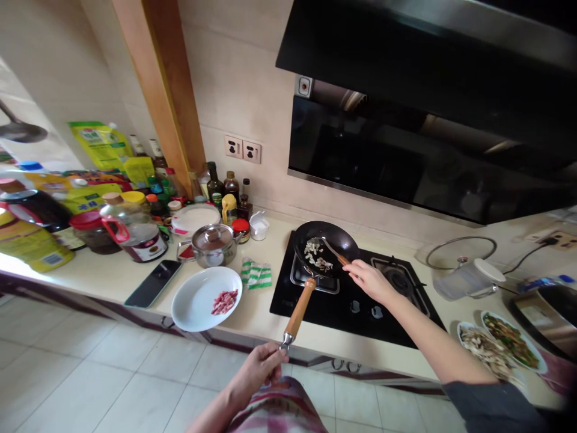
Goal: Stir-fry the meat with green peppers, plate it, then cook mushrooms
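Note:
A dark wok [345, 239] sits on the left burner, its wooden handle [300, 310] pointing toward me. My left hand [265, 364] is closed, its fingers pinching the metal tip of that handle. Pale chopped pieces [318, 255] lie in the bottom of the wok. My right hand [367, 279] grips the wooden handle of a spatula [331, 248], whose metal end reaches in among the pieces. To the left of the stove, a white plate [192, 300] holds small pink pieces of raw meat [224, 302] on its right side.
A black gas stove [288, 300] stands under the range hood [383, 150]. On the left are a lidded pot [214, 246], a phone [154, 284], a green-striped packet [256, 274] and several bottles. Plates of sliced mushrooms [484, 352] and greens [511, 337], and a jug [464, 279], stand right.

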The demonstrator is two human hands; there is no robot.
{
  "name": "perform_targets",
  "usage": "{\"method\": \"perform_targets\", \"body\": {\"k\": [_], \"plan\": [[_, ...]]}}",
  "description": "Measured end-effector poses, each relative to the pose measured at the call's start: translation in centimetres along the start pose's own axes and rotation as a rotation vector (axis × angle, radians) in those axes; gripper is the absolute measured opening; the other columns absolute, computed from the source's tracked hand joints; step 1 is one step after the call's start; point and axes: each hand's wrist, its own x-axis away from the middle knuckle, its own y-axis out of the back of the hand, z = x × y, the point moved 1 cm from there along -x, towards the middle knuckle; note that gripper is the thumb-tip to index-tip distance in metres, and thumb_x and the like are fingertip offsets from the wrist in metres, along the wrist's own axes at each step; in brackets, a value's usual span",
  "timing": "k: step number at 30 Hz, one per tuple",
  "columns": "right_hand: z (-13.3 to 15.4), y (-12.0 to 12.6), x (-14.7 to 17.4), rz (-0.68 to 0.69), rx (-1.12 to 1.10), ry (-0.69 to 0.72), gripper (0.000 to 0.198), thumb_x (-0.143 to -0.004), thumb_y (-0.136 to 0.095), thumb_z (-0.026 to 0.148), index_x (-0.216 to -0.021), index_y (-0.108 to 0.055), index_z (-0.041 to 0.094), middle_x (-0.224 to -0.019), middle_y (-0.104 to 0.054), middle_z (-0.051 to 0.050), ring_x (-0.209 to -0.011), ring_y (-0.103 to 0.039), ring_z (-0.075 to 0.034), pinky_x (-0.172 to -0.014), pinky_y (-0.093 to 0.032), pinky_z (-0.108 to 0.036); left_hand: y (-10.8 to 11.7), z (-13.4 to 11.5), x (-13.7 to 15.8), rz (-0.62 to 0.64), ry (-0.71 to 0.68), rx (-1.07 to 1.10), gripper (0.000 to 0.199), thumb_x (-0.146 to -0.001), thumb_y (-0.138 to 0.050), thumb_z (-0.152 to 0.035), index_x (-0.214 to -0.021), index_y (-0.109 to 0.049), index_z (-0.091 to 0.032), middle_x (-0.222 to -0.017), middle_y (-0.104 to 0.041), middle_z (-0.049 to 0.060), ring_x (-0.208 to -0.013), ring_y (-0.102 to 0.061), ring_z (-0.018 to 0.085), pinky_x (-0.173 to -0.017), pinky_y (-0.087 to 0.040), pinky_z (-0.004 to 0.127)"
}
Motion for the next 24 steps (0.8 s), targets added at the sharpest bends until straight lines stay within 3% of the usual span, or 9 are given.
{"method": "perform_targets", "body": {"k": [7, 9, 12, 15, 20, 24], "plan": [[3.7, 8.1, 4.2, 0.197, 0.033, 0.017, 0.027, -0.089, -0.043, 0.022, -0.106, -0.062, 0.032, -0.097, -0.062, -0.001, -0.075, -0.062, -0.013, -0.068, -0.049, -0.024, 0.2, -0.1, -0.2, 0.016, -0.014, 0.005, 0.051, -0.062, -0.061, -0.065, -0.069, -0.057, -0.015, -0.045, -0.05, -0.005, -0.041, -0.042, 0.007, -0.045, -0.029, 0.021], [4.7, 8.8, 4.6, 0.245, 0.054, 0.006, 0.026, -0.088, -0.045, 0.021, -0.103, -0.063, 0.032, -0.093, -0.062, 0.0, -0.071, -0.061, -0.012, -0.064, -0.049, -0.023, 0.2, -0.1, -0.2, 0.021, -0.01, 0.013, 0.05, -0.062, -0.061, -0.064, -0.068, -0.057, -0.015, -0.045, -0.05, -0.005, -0.041, -0.043, 0.007, -0.045, -0.028, 0.022], [4.8, 6.9, 3.6, 0.214, 0.084, -0.033, 0.027, -0.086, -0.045, 0.02, -0.1, -0.065, 0.031, -0.089, -0.063, 0.0, -0.067, -0.061, -0.013, -0.062, -0.048, -0.025, 0.3, 0.0, -0.3, 0.019, -0.002, 0.002, 0.049, -0.062, -0.061, -0.064, -0.069, -0.057, -0.015, -0.045, -0.051, -0.005, -0.041, -0.043, 0.007, -0.045, -0.028, 0.022], [2.4, 4.0, 1.7, 0.072, 0.028, -0.138, 0.027, -0.086, -0.044, 0.023, -0.1, -0.066, 0.028, -0.094, -0.065, -0.002, -0.07, -0.062, -0.015, -0.064, -0.049, -0.027, 0.3, 0.0, -0.3, 0.018, 0.003, -0.019, 0.049, -0.063, -0.061, -0.063, -0.069, -0.057, -0.015, -0.047, -0.052, -0.004, -0.041, -0.043, 0.007, -0.046, -0.028, 0.021], [-3.8, 2.8, 0.2, -0.256, -0.22, -0.594, 0.022, -0.078, -0.054, 0.03, -0.094, -0.068, 0.023, -0.077, -0.069, -0.002, -0.067, -0.066, -0.017, -0.065, -0.051, -0.029, 0.4, -0.2, -0.1, 0.001, 0.01, -0.015, 0.046, -0.063, -0.061, -0.061, -0.069, -0.056, -0.015, -0.046, -0.052, -0.004, -0.041, -0.045, 0.007, -0.045, -0.027, 0.021], [-6.0, 1.4, -0.5, -0.477, -0.604, -0.898, 0.026, -0.072, -0.06, 0.032, -0.091, -0.066, 0.017, -0.062, -0.065, -0.002, -0.054, -0.065, -0.017, -0.053, -0.054, -0.027, 0.4, -0.3, 0.0, -0.008, -0.003, -0.01, 0.047, -0.063, -0.06, -0.061, -0.07, -0.056, -0.015, -0.047, -0.052, -0.004, -0.04, -0.045, 0.008, -0.044, -0.027, 0.021]]}}
